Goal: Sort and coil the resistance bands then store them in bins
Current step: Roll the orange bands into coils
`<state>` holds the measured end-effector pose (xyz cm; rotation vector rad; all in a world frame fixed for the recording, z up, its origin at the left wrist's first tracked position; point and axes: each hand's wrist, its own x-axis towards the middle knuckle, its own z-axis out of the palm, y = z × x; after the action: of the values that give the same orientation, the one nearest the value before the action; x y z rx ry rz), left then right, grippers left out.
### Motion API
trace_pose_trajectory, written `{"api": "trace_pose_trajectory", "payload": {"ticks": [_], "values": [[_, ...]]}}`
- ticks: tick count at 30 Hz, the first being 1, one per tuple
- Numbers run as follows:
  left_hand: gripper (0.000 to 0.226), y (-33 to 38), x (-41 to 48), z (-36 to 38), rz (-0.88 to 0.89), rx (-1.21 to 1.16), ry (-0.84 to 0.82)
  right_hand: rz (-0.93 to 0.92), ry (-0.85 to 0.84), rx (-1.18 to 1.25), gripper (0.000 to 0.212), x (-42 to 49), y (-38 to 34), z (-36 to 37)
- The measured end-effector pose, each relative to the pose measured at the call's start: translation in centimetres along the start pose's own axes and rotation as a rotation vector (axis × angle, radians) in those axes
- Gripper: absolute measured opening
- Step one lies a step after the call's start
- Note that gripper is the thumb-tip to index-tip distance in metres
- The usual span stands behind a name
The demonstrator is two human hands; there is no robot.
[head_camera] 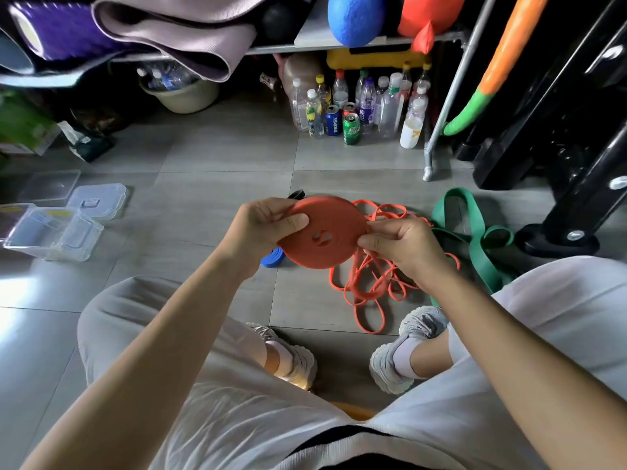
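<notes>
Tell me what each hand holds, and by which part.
Both hold the coiled orange band. The left hand grips its left edge, thumb on the flat face; the right hand pinches its right rim with the fingers.

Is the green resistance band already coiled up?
No, the green resistance band lies in loose loops on the floor; the left hand and right hand hold the coiled orange band.

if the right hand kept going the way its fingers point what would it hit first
The coiled orange band: the right hand pinches its rim, fingers pointing left across it. Beyond it probably the left hand, which grips the far side.
</notes>
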<state>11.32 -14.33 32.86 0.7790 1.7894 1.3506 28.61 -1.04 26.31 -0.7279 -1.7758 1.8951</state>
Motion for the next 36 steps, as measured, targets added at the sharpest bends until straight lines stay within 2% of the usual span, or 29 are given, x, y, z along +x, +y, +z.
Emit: {"api": "trace_pose_trajectory", "payload": {"ticks": [3,8,10,11,12,14,15,17,19,21,22,24,30,34,36], "values": [[0.026,-0.9,-0.2,0.4,-0.055,-0.166,0.028,0.033,0.009,0.034,0.020,0.2,0.5,0.0],[0.016,-3.1,-1.1,2.5,-0.153,-0.431,0.042,0.133,0.075,0.195,0.031,0.2,1.1,0.2],[0.013,-3.7,-1.5,3.0,-0.188,-0.430,0.016,0.173,0.082,0.205,0.027,0.0,1.4,0.0],[0.012,-3.7,-1.4,2.9,-0.200,-0.350,-0.003,0.189,0.072,0.204,0.028,0.0,1.5,-0.2],[0.020,-3.7,-1.1,2.7,-0.192,-0.173,-0.015,0.198,0.055,0.194,0.029,-0.1,1.5,-0.3],[0.038,-3.0,-0.5,2.2,-0.084,0.328,-0.039,0.184,0.001,0.127,0.026,0.1,1.0,-0.5],[0.042,-2.4,-0.2,2.1,0.013,0.496,-0.048,0.157,-0.030,0.060,0.024,0.3,0.5,-0.5],[0.049,-1.0,0.1,2.3,0.165,0.620,-0.139,0.068,-0.095,-0.182,0.025,0.9,-0.2,-0.2],[0.048,-0.4,0.5,3.0,0.215,0.857,-0.229,0.024,-0.156,-0.364,0.026,1.4,-0.7,0.5],[0.036,-0.4,0.8,3.6,0.239,1.160,-0.249,0.019,-0.172,-0.390,0.029,1.6,-0.9,1.0],[0.031,-0.5,0.7,3.8,0.241,1.230,-0.242,0.007,-0.168,-0.406,0.029,1.6,-0.9,1.1],[0.025,-0.9,0.7,3.7,0.232,1.179,-0.244,0.026,-0.127,-0.404,0.029,1.2,-0.6,0.8],[0.013,-1.9,0.3,2.0,0.115,0.746,-0.116,0.034,-0.033,-0.288,0.029,0.2,0.3,-0.9],[0.007,-1.7,0.4,1.5,0.036,0.441,-0.022,0.022,0.096,-0.239,0.029,0.3,0.6,-1.0],[0.014,-1.7,0.4,1.4,0.011,0.334,0.027,0.019,0.140,-0.236,0.028,0.2,0.4,-0.5]]}}
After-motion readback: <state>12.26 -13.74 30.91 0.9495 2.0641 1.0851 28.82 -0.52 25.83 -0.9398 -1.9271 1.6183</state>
